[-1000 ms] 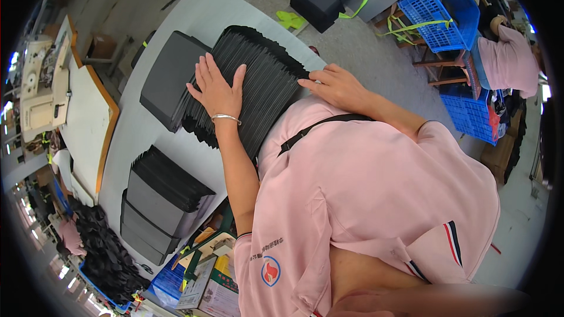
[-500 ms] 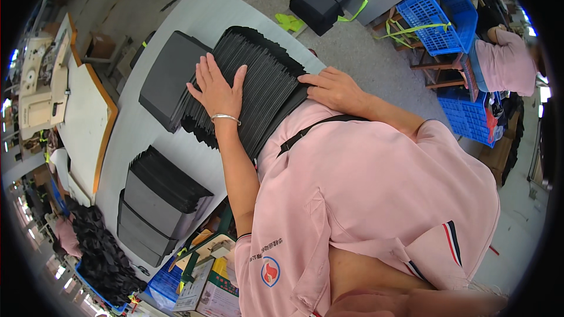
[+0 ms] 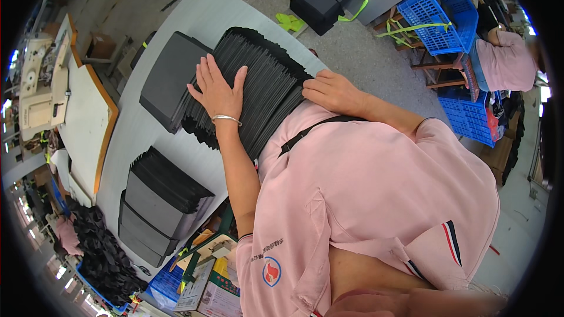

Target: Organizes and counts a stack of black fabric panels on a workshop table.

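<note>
A long row of thin black sheets [image 3: 258, 76], packed face to face on edge, lies on the pale table against my body. My left hand [image 3: 222, 91] is spread flat over the left part of the row, fingers and thumb apart, a bangle at the wrist. At the row's right end my right hand [image 3: 333, 91] has its fingers curled together on the corner of the nearest sheets. Its fingertips are partly hidden, so how many sheets they pinch does not show. A flat dark grey stack [image 3: 176, 70] touches the row's left side.
Another black stack [image 3: 161, 194] rests on the table [image 3: 194, 12] at lower left. Below it, a box [image 3: 205, 293] stands near my left elbow. Black bundles [image 3: 317, 3] lie on the floor beyond. Blue crates [image 3: 432, 23] stand at the right, near a seated person [image 3: 505, 61].
My right hand's fingers have drawn back slightly and curled in at the sheets' corner, where the index finger reached out before. My left hand stays in place.
</note>
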`<action>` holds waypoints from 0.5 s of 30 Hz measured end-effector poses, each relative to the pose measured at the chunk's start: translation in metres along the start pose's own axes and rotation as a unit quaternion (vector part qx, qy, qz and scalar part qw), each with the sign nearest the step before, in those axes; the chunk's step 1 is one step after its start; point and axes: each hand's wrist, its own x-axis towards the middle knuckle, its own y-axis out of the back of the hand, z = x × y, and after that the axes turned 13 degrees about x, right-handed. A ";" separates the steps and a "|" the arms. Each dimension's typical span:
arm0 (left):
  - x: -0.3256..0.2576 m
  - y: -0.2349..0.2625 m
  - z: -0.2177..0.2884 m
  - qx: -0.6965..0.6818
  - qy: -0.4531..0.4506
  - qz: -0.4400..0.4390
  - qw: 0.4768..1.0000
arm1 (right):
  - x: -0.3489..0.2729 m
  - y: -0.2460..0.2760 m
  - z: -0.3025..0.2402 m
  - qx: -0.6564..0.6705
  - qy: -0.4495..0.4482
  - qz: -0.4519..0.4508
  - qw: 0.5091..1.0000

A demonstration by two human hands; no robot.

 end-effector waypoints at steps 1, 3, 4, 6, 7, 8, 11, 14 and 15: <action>0.000 0.000 0.000 -0.001 -0.001 0.002 1.000 | 0.000 0.000 0.000 0.000 0.000 0.000 1.000; 0.000 0.000 0.000 -0.003 -0.002 0.004 1.000 | 0.000 0.000 -0.001 -0.002 -0.012 -0.011 1.000; 0.000 -0.001 0.000 -0.004 -0.004 0.005 1.000 | -0.002 -0.003 -0.001 -0.002 -0.012 -0.012 1.000; 0.000 0.000 0.000 -0.004 -0.004 0.007 1.000 | -0.003 -0.009 0.000 -0.006 -0.035 0.014 0.999; 0.000 0.000 0.000 -0.003 -0.005 0.008 1.000 | -0.004 -0.009 0.000 -0.006 -0.034 0.014 0.999; 0.000 0.000 0.000 -0.002 -0.005 0.008 1.000 | -0.002 -0.006 -0.003 0.002 -0.049 -0.005 0.999; 0.000 -0.001 -0.001 0.001 -0.004 0.007 1.000 | -0.001 -0.005 -0.004 0.013 -0.066 -0.031 0.997; 0.001 -0.001 0.000 -0.001 -0.004 0.009 1.000 | -0.001 -0.006 -0.003 0.018 -0.069 -0.042 0.997; 0.000 0.000 0.000 -0.001 -0.004 0.009 1.000 | -0.002 -0.007 -0.004 0.018 -0.070 -0.045 0.996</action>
